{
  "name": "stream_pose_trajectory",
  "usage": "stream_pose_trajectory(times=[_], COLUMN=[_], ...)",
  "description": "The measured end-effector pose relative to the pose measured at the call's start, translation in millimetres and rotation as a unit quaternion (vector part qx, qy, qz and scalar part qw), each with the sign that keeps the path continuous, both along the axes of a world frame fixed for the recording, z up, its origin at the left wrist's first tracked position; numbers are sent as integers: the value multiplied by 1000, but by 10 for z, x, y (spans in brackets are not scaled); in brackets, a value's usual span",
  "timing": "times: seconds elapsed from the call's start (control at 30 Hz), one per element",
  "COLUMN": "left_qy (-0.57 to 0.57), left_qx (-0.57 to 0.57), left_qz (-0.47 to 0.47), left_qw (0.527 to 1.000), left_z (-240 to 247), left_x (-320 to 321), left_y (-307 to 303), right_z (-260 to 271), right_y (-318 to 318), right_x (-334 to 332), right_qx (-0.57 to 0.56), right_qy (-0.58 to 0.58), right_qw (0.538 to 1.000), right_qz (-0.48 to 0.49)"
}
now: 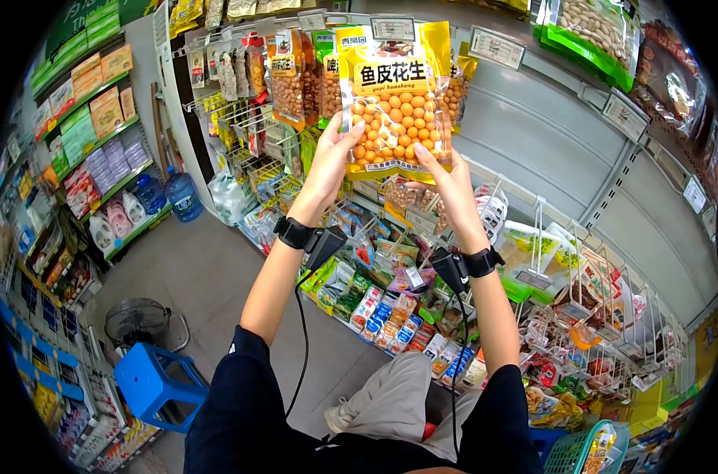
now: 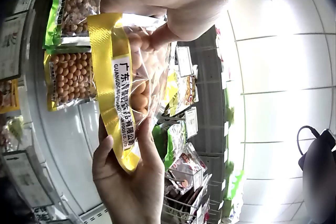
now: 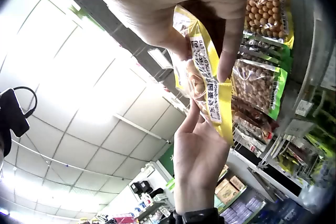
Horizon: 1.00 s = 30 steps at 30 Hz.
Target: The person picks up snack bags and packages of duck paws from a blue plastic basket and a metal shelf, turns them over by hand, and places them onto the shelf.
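A yellow-edged, clear-fronted bag of coated peanuts (image 1: 398, 107) is held upright in front of the snack rack, round tan nuts showing through it. My left hand (image 1: 327, 162) grips its lower left edge, thumb on the front. At the lower right corner, my right hand (image 1: 452, 189) pinches the bag between thumb and fingers. In the left wrist view the bag (image 2: 123, 92) shows its yellow bottom seal, with my right hand (image 2: 131, 176) at one end. The right wrist view shows the bag's printed bottom strip (image 3: 207, 77) and my left hand (image 3: 199, 155) across from the near right hand.
Hanging nut bags (image 1: 292, 79) line the rack behind. Wire baskets of packets (image 1: 612, 316) run along the right, with more packets (image 1: 390, 316) on the low shelf. A blue stool (image 1: 149, 383) and a fan (image 1: 137, 320) stand on the floor at left.
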<state>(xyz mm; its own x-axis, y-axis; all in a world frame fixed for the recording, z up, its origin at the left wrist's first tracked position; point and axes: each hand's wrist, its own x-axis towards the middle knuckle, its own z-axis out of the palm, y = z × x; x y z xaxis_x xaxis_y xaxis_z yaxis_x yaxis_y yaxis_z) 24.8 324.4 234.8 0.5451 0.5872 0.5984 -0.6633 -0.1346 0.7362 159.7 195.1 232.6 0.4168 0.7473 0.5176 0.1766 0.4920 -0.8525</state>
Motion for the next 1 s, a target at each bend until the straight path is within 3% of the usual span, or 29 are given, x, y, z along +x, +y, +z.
stream_pose_trajectory(times=[0.3,0.47,0.67,0.8,0.9,1.0], left_qy=[50,21,29,109,109,118], left_qx=[-12,68,99,32,5,23], left_qz=[-19,75,113,89,18,29], left_qw=[999,995,988,990,994,992], left_z=[38,113,-39,-195,-253,-196], left_x=[-20,89,198,73,68,128], left_y=[-7,-16,176,62,57,124], right_z=[-8,-30,-19,-5,-5,13], right_y=[-59,-44,2,29,78,150], right_x=[-66,-24,-6,2,33,116], right_qx=[29,33,27,29,30,15], right_qy=[1,10,24,32,49,77], right_qw=[1000,999,999,999,998,997], right_qz=[-7,-24,-23,-20,-18,-7])
